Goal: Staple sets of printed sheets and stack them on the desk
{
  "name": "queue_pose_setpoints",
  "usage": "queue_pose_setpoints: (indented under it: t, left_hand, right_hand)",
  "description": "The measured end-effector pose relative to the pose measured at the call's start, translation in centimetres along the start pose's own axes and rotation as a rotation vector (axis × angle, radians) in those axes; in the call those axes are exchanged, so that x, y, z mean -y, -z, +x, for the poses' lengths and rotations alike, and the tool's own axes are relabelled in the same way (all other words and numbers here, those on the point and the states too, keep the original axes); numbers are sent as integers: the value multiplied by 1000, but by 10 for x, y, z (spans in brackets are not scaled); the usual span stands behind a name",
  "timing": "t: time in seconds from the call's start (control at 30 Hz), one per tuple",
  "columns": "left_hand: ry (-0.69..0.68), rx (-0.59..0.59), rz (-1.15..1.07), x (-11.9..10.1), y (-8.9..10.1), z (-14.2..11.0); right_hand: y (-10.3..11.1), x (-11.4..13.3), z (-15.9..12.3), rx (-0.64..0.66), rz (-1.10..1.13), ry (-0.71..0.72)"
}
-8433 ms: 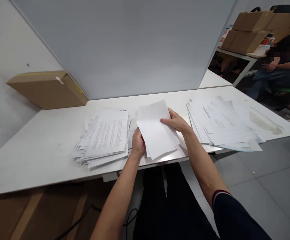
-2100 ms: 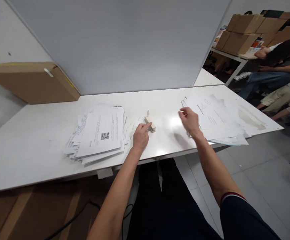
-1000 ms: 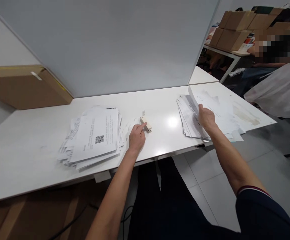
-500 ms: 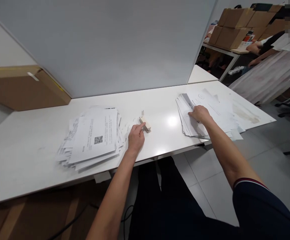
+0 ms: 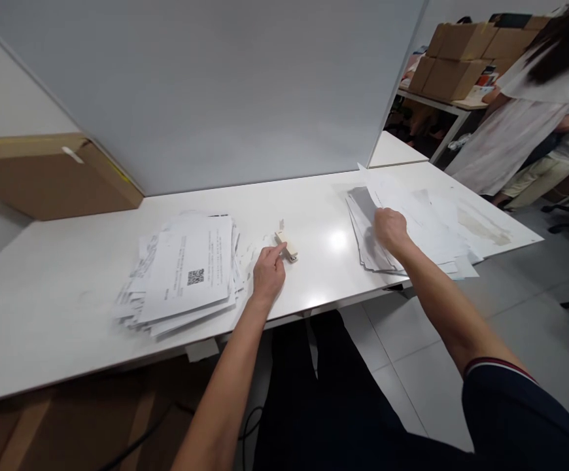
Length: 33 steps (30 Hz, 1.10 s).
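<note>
A small cream stapler lies on the white table. My left hand rests beside it with the index finger stretched out onto it and the other fingers loosely bent, not gripping it. At the right, my right hand is closed on the left edge of a paper sheet, which is lifted and curled up from the right paper pile. The fingertips are mostly hidden behind the hand. A left paper stack, its top sheet printed with a QR code, lies left of my left hand.
A grey-white panel stands along the back of the table. One cardboard box leans at the left. Beyond the table's right end are a person in a pale skirt and stacked cartons.
My right hand has closed on a sheet and raised its left edge off the right pile. My left hand stays at the stapler. The person at the right has shifted and turned.
</note>
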<state>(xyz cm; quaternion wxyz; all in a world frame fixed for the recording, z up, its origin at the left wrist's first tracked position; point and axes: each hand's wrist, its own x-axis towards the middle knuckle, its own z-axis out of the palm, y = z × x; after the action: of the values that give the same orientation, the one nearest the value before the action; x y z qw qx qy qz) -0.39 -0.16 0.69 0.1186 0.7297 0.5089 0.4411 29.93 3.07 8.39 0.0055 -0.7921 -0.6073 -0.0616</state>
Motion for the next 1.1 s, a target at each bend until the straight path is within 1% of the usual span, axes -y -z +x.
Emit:
queue_pose_setpoints:
  t: [0.07, 0.1, 0.17, 0.23, 0.3, 0.33, 0.4, 0.47, 0.5, 0.57, 0.67, 0.73, 0.8, 0.9, 1.0, 1.1]
  left_hand:
    - [-2, -33, -34, -1, 0, 0]
    - [5, -55, -61, -2, 0, 1]
    - [60, -102, -147, -4, 1, 1]
    - [187, -119, -308, -6, 2, 1]
    - [366, -86, -560, -8, 4, 2]
    - [457, -44, -715, -10, 5, 3]
    - [602, 78, -1022, -13, 8, 4]
    - [687, 174, -1242, -17, 10, 6]
    - [713, 188, -1306, -19, 12, 6]
    - [755, 150, -1359, -21, 13, 7]
    - [807, 47, -1313, -20, 13, 8]
    - [811, -18, -1259, -17, 11, 8]
    - [777, -76, -1233, -14, 9, 9]
    - [691, -124, -1227, -12, 8, 9]
    - [602, -109, -1240, -16, 9, 9]
    - [533, -50, -1277, -20, 12, 8]
  right_hand:
    - [19, 3, -13, -190, 32, 62]
    - [29, 6, -21, -305, 83, 125]
    - [50, 11, -39, -507, 264, 283]
    - [66, 17, -56, -627, 521, 376]
    - [73, 20, -70, -654, 803, 374]
    - [72, 21, -75, -632, 934, 348]
    - [62, 22, -82, -525, 1152, 276]
    - [45, 22, -85, -356, 1291, 187]
    - [34, 22, -87, -260, 1328, 136]
    - [13, 22, -92, -96, 1343, 42]
    - [-11, 19, -104, 57, 1298, -29]
    - [-22, 17, -112, 119, 1274, -56]
    - [-27, 14, -119, 188, 1278, -84]
    - [-28, 10, -122, 333, 1383, -94]
    - [-25, 11, -115, 430, 1509, -59]
    - [-24, 16, -99, 433, 1620, -63]
